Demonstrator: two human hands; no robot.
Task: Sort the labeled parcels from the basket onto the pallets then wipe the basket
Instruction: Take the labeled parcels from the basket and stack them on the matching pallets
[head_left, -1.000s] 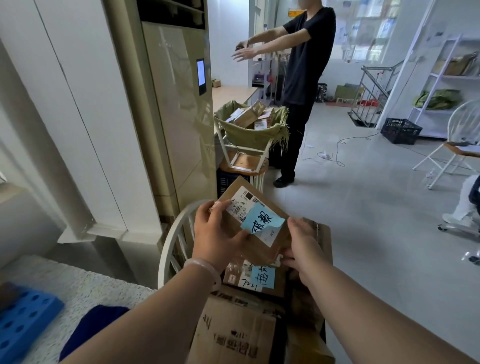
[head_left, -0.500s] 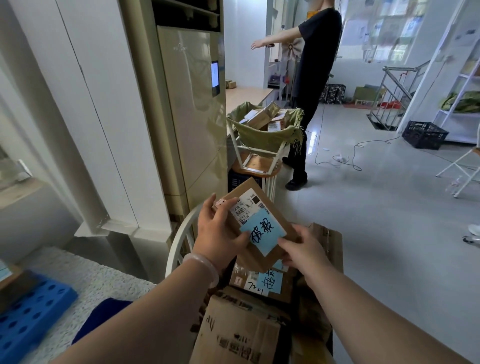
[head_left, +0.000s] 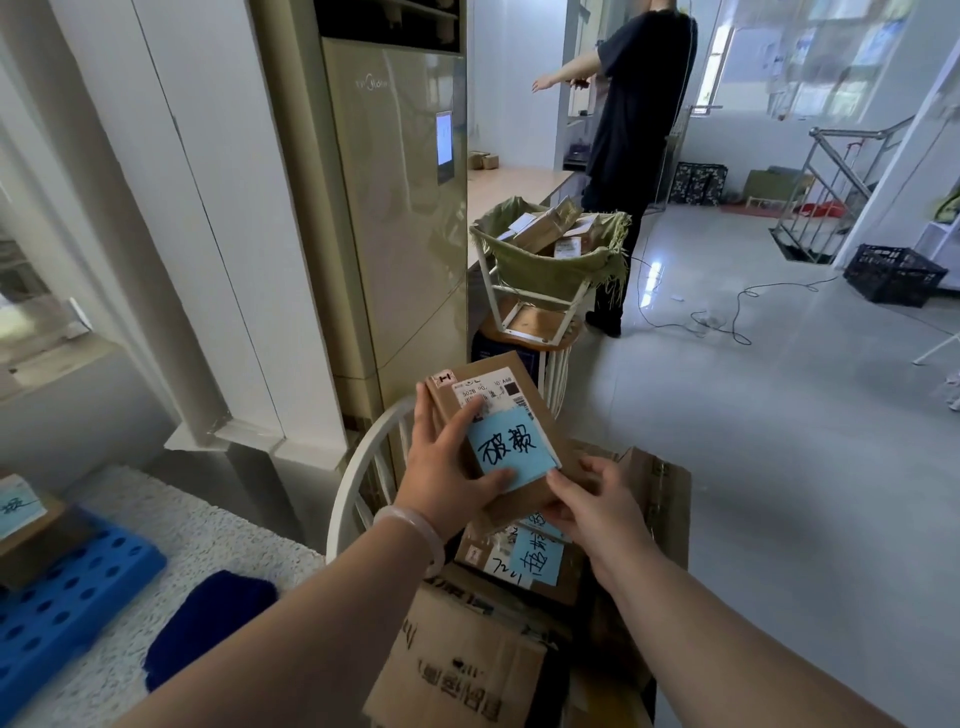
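Between left fingers (head_left: 461, 423) and right fingers (head_left: 565, 487), parcel (head_left: 511, 375).

Two hands, the left hand (head_left: 447, 478) and the right hand (head_left: 597, 506), hold one small parcel (head_left: 493, 387) above a second parcel (head_left: 488, 556) and one large printed carton (head_left: 457, 670), while a third parcel (head_left: 26, 540) sits on the single blue pallet (head_left: 67, 618). Three blue notes (head_left: 511, 449) show, one on each parcel. Also in the room: one dark blue cloth (head_left: 208, 623), one white chair (head_left: 358, 478), one tall air conditioner (head_left: 395, 208), one green-lined stool frame (head_left: 545, 270) with parcels too jumbled to count, one black crate (head_left: 893, 273) and one other person (head_left: 639, 104).
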